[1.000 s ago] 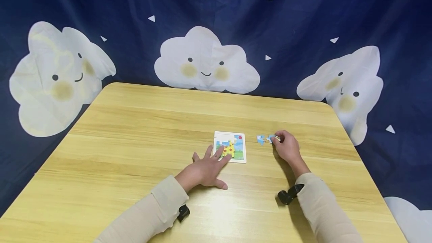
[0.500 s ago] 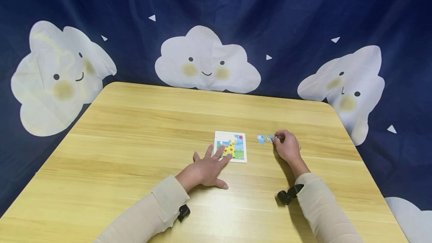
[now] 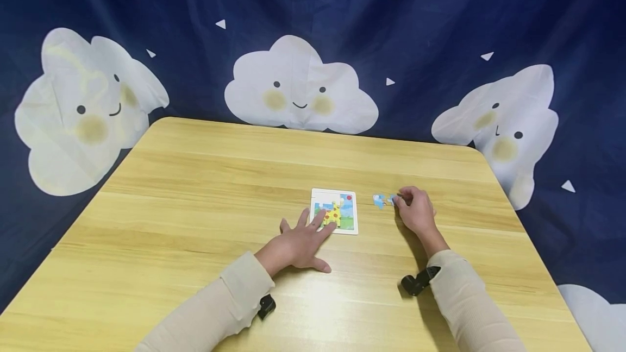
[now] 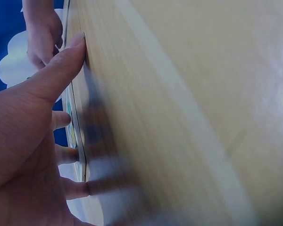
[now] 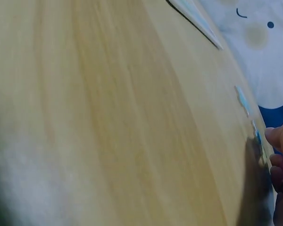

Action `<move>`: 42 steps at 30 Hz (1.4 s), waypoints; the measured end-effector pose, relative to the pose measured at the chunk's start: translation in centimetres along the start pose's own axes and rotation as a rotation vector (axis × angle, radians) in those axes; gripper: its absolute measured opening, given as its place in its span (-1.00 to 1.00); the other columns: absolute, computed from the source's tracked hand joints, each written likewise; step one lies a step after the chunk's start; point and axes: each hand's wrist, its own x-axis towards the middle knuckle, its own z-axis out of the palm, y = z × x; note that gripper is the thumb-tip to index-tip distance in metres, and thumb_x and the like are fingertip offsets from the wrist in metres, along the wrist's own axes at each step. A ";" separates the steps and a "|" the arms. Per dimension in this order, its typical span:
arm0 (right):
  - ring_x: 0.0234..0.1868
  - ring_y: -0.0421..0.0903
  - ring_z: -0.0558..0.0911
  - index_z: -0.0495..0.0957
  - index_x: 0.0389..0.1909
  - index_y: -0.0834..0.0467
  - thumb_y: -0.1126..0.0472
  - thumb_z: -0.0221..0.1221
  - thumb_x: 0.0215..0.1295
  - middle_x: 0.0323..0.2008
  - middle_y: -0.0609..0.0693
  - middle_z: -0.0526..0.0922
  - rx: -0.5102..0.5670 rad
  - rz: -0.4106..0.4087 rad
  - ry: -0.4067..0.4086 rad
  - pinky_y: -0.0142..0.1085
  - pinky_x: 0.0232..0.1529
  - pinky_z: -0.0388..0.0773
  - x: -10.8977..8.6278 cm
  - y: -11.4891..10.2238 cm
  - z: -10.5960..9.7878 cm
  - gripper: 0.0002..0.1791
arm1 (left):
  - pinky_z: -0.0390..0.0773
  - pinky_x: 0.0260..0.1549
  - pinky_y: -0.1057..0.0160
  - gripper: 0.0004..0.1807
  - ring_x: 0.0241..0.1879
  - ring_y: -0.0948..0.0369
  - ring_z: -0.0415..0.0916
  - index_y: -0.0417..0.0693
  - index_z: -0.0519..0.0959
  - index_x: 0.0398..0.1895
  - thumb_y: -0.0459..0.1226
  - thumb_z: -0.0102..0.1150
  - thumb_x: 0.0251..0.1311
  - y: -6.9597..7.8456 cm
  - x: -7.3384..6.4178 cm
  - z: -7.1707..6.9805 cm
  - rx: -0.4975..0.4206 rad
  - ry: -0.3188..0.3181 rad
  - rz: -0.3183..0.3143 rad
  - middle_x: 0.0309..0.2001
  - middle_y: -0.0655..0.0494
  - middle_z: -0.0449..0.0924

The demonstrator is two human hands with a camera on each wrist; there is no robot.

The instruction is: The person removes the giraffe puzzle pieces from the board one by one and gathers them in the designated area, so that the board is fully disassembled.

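My left hand (image 3: 302, 244) lies with its fingers spread, the fingertips resting on the lower left part of a white-framed giraffe puzzle (image 3: 348, 221). The frame's upper left area shows white backing, and the fingers hide part of the picture. In the left wrist view, the left hand (image 4: 28, 136) has its thumb stretched away from the other fingers. To the right of the frame, my right hand (image 3: 417, 212) has curled fingers and pinches a blue puzzle piece (image 3: 392, 199) at the table. Another blue puzzle piece (image 3: 379, 201) lies just left of it.
The wooden table (image 3: 195, 178) has rounded far corners. A dark blue curtain (image 3: 420, 31) with smiling white clouds hangs behind it. Black wrist cameras sit at both sleeve cuffs, the right camera (image 3: 415, 284) close above the tabletop.
The right thumb and fingers have closed in a little, covering more of the puzzle pieces beneath them. My left hand stays in place on the puzzle.
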 end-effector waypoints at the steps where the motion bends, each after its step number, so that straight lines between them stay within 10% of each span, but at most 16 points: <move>1: -0.03 0.15 0.48 0.50 0.03 0.26 0.17 0.10 0.33 -0.07 0.21 0.54 0.004 -0.006 0.000 0.17 -0.02 0.11 0.0 -0.2 0.0 -0.67 | 0.04 0.05 -0.51 0.06 0.45 -0.18 -0.29 0.28 -0.05 0.49 0.34 0.14 -0.06 0.0 0.0 0.0 -0.001 0.001 0.000 0.52 0.05 -0.30; 25: -0.20 0.08 0.55 0.51 -0.02 0.30 0.20 0.15 0.29 -0.17 0.21 0.51 0.055 -0.123 -0.086 -0.08 -0.14 0.47 -0.9 -4.5 1.6 -0.68 | 0.02 0.05 -0.52 0.06 0.45 -0.19 -0.31 0.28 -0.05 0.49 0.34 0.14 -0.07 0.0 0.0 0.1 -0.015 0.000 0.003 0.52 0.05 -0.31; 42: -0.33 -0.08 0.44 0.60 -0.15 0.22 0.25 0.23 0.22 -0.34 0.06 0.49 0.072 -0.281 -0.207 -0.28 -0.30 0.37 -2.1 -7.4 4.3 -0.80 | 0.08 0.04 -0.51 0.06 0.45 -0.19 -0.28 0.28 -0.06 0.49 0.36 0.11 -0.06 0.1 0.0 -0.1 0.013 -0.007 -0.003 0.52 0.05 -0.31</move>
